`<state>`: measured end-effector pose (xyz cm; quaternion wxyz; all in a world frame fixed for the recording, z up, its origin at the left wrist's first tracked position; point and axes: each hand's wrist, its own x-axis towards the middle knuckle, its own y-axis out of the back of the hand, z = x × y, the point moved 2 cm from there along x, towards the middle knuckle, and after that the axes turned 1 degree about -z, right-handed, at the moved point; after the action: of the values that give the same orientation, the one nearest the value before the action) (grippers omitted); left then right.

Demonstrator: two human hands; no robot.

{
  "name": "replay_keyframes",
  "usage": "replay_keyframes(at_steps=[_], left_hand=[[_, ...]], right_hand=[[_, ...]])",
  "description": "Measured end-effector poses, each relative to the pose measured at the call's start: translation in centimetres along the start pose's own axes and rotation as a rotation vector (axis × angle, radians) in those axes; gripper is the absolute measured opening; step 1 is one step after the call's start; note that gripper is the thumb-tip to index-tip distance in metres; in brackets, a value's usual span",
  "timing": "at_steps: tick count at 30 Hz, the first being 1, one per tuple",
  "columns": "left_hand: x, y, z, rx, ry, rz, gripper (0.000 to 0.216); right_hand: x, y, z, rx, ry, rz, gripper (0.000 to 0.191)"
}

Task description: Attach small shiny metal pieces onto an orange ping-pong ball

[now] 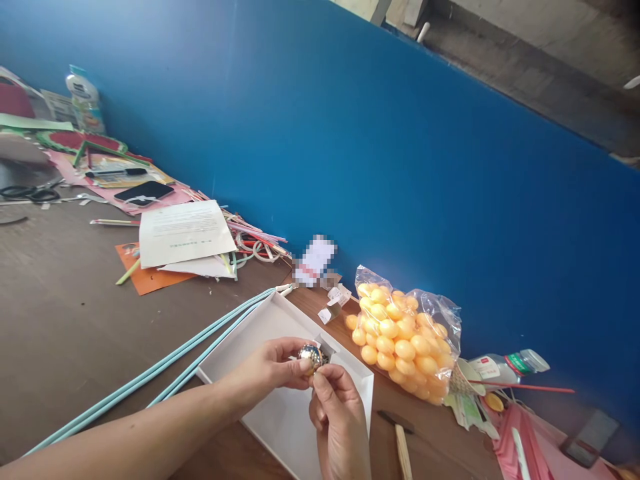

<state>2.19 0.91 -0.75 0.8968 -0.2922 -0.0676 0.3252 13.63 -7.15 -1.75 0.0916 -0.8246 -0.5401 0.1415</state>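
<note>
Between the thumb and fingers of my left hand is a shiny silver ball, like a jingle bell. My right hand is closed in a pinch at the ball's lower right side. What its fingertips grip is too small to make out. Both hands are over a shallow white box lid lying on the brown table. Long light-blue rods lie along the lid's left side.
A clear bag of orange-yellow balls stands right of the lid, with a hammer nearer me. Papers, a phone and scissors lie left. A plastic bottle lies right. A blue partition rises behind.
</note>
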Motion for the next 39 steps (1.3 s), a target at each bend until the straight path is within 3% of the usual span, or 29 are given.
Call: replay_keyframes(at_steps=[6,19,39], left_hand=[[0.03,0.16,-0.23,0.005,-0.002,0.009,0.039],[0.18,0.03,-0.17,0.031,-0.002,0.021,0.044],[-0.12,-0.09,-0.03,0.018,-0.023,0.014,0.041]], right_hand=[[0.26,0.36,0.20,0.002,-0.002,-0.047,0.010],[0.07,-0.03,-0.09,-0.003,-0.037,0.038,0.021],[-0.05,0.05,0.18,-0.042,0.006,0.034,0.020]])
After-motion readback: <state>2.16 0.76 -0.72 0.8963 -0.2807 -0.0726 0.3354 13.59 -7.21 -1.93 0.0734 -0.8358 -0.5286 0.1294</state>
